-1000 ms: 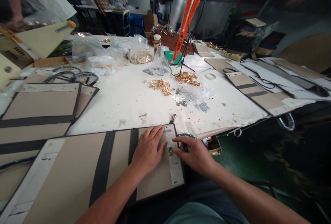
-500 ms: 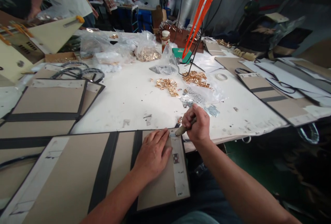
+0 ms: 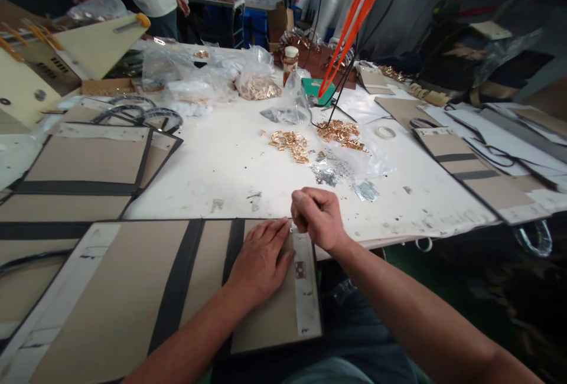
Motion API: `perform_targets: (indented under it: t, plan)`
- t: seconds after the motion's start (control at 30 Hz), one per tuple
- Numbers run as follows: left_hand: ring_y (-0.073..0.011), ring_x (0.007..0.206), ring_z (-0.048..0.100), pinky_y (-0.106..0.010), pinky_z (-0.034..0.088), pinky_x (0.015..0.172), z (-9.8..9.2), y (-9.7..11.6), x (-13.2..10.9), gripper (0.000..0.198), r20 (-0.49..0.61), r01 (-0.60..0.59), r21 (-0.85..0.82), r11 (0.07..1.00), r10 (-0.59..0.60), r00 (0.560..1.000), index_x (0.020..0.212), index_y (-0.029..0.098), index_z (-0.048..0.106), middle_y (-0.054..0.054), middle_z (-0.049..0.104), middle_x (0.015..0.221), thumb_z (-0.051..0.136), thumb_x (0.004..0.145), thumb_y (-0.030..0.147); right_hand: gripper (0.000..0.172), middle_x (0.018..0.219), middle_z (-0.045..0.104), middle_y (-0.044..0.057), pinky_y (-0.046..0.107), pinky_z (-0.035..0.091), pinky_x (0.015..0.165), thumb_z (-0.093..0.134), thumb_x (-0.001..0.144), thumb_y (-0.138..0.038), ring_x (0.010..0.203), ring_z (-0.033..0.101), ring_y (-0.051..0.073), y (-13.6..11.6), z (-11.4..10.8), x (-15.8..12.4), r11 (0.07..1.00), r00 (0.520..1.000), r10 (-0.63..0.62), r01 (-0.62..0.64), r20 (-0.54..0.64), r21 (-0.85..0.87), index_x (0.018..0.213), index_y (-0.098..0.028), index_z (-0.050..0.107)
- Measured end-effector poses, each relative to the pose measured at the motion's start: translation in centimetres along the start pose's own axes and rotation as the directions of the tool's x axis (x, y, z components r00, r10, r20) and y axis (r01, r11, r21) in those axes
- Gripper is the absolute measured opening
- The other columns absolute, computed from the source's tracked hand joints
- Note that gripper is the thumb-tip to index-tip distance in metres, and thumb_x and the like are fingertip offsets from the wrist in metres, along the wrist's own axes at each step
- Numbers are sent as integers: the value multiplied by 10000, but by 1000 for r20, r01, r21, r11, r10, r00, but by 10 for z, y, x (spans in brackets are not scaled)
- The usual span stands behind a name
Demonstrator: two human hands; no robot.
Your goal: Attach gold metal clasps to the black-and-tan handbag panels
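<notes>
My left hand lies flat on a long beige board panel with black bands, its fingers stretched toward the top right corner. Closed in a fist, my right hand is at that corner, just beyond the left fingertips. Whatever it holds is hidden behind the fingers. A white strip runs along the panel's right end, with a small square metal plate on it. Gold-coloured metal pieces and thin silver metal plates lie on the white table beyond my hands.
More banded panels lie at the left and right. A tape roll, clear bags and a capped jar are on the table. Orange cord hangs above. A cream machine and several people are beyond.
My right hand has moved slightly left and turned; the grey-brown tool handle seen in it earlier is now out of sight. My left hand stays on the panel. The view has shifted a little.
</notes>
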State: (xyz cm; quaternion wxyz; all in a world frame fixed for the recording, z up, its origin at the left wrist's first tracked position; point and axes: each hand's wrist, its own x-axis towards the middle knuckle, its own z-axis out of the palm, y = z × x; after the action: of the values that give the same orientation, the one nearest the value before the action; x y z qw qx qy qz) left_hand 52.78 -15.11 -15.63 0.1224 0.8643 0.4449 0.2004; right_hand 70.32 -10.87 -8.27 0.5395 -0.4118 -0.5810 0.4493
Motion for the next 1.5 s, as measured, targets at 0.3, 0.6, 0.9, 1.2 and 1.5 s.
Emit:
perform_targets:
  t: [0.3,0.6,0.9,1.2,1.5]
  plan:
    - [-354,1415,499,-590,429,1190,-1,0,-2,478,-41,34,-70,997,-37,998,1430,186,554,-154,591,1491,628,984,342,554,504,465,-35,257,328,506,611,981,-547,500,398,110,-18,23,16,999,981,39,-33,190,-33,559,-208,497]
    - [-362,1468,457,-584,387,1239,-2,0,0,518,24,75,-68,995,-74,997,1447,159,556,-154,568,1543,654,979,361,542,492,442,-40,256,301,504,597,989,-491,500,389,104,-15,19,24,987,955,94,-52,282,-154,543,-198,501]
    - [-341,1465,474,-565,392,1242,1,-3,-2,542,0,51,-62,997,-51,999,1484,173,529,-143,557,1567,641,992,374,546,495,491,-27,276,334,491,602,1018,-488,463,411,115,-8,10,8,999,990,-25,21,140,29,556,-213,507]
    - [-331,1469,468,-563,404,1229,1,-3,-1,551,2,45,-78,996,-45,999,1496,177,526,-140,550,1574,628,1002,398,546,495,504,-16,285,341,475,601,1028,-496,448,425,122,0,2,1,991,995,-65,55,76,125,568,-210,530]
    - [-351,1468,481,-602,413,1225,-6,5,-10,622,-16,47,-81,996,-48,999,1500,206,533,-153,545,1571,688,902,275,553,504,460,-22,285,328,505,528,1037,-490,483,403,121,14,8,-12,993,987,-83,93,136,-71,565,-215,443]
